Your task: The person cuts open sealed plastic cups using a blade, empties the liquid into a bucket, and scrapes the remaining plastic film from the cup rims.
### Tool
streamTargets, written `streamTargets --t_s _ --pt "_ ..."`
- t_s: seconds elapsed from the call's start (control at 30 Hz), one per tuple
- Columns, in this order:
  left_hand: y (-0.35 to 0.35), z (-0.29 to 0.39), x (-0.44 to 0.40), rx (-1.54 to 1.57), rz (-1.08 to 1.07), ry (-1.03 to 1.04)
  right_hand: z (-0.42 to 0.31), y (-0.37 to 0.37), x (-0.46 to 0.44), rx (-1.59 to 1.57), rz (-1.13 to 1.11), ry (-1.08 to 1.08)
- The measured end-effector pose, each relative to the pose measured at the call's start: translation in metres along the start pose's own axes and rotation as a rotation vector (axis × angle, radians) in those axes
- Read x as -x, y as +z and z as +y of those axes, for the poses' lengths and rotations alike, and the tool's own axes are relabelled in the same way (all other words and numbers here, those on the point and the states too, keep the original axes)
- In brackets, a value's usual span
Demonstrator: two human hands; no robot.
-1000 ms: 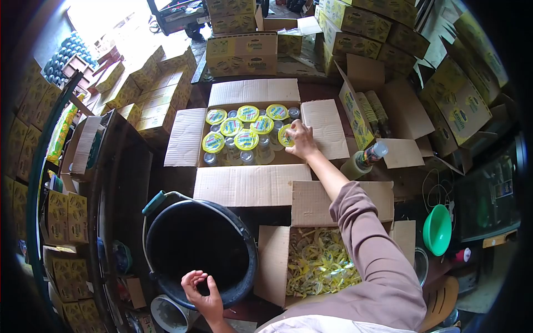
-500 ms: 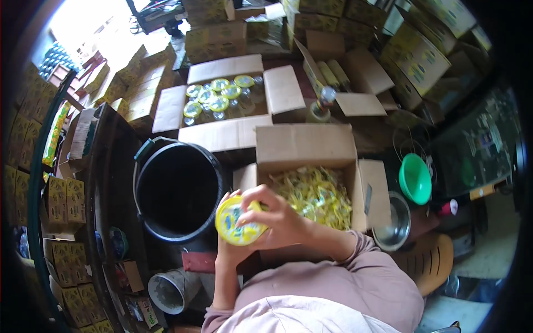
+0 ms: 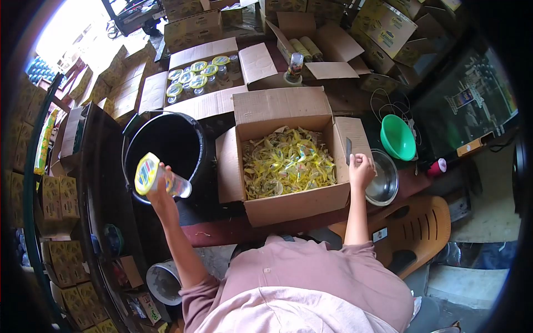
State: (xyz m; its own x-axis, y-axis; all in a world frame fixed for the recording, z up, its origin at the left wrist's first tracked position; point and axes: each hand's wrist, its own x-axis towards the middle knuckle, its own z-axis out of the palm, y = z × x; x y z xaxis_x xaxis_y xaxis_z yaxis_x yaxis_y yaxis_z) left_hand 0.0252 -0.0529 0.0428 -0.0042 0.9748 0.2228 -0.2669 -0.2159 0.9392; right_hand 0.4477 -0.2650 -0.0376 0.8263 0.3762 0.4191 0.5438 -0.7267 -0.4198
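Observation:
My left hand [image 3: 159,191] is wrapped round a clear plastic cup [image 3: 176,186] with a printed yellow film lid [image 3: 147,173]. The cup is tilted on its side over the near rim of a black bucket [image 3: 195,125]. At the right flap of the cardboard box, my right hand [image 3: 362,169] is closed, fingertips at the lower end of a thin dark flat strip [image 3: 348,149]. The strip looks like a blade, but its kind is unclear. Crumpled yellow and clear film scraps [image 3: 288,164] fill the open cardboard box [image 3: 294,205] between my hands.
Behind, another open carton [image 3: 214,102] holds several yellow-lidded cups [image 3: 199,66]. Right of the scrap box stand a metal bowl [image 3: 394,177] and a green bowl [image 3: 398,137]. An orange chair [image 3: 425,225] is near my right side. A white bucket [image 3: 164,280] sits below left.
My hands have parted. The left carried the cup left to the bucket's rim; the right left the cup's lid and moved right to the dark strip. The view has shifted too.

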Motion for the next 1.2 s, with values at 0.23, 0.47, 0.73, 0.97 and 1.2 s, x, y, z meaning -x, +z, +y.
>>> streamTargets --t_s 0.23,0.47,0.73,0.97,1.2 --pt "-0.037 -0.054 -0.044 -0.606 -0.022 0.324 0.017 0.027 -0.009 0.233 -0.083 0.155" --pt "-0.022 -0.034 -0.033 -0.483 -0.026 0.228 0.017 0.037 -0.02 0.161 -0.234 0.424" --pt "-0.022 -0.03 -0.031 -0.408 -0.08 0.136 -0.006 0.029 -0.023 0.236 -0.267 0.493" --pt "-0.023 -0.028 -0.032 -0.354 -0.111 0.079 0.011 0.046 -0.031 0.168 -0.184 0.551" --pt "-0.029 -0.039 -0.037 -0.355 -0.1 0.197 -0.077 0.084 0.003 -0.863 -0.117 0.05"
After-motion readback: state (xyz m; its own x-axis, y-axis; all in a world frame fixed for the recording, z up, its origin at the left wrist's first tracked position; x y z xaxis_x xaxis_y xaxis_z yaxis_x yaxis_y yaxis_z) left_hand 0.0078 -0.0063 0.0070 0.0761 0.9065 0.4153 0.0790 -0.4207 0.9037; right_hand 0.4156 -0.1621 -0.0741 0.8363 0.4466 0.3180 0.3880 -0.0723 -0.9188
